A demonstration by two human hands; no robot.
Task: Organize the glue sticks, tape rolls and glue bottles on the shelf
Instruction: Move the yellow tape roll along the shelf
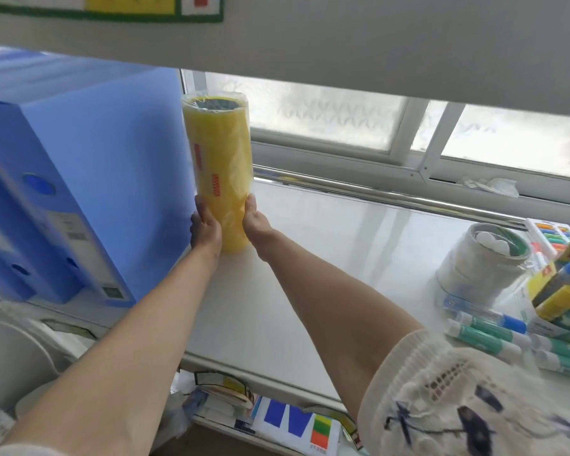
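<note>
The shelf (326, 258) is a wide white board that runs from the near rim at the bottom to a metal rail (392, 195) along the back, with a window (343, 116) behind the rail. An upper board (343, 44) hangs low over it and caps the headroom. Most of the middle of the shelf is bare, from the tape stack across to the clutter on the right.

On the left stand blue file boxes (63, 179), upright, their fronts near the near rim. Their flat right side forms a wall.

The tape stack (219, 169), a tall yellow column of rolls in clear wrap, stands upright just beside that blue side, near the back of the shelf and a little short of the rail. Whether its base sits fully on the board I cannot tell.

The left hand (206, 227) and right hand (255, 222) clasp the stack low down from either side, fingers wrapped round it; the left hand is squeezed between stack and box.

At the right sit a white tub (474, 268), then glue sticks (494, 334) lying loose toward the near rim, more packed in a box (563, 294), and a tray of coloured pieces (556, 235) by the rail.
</note>
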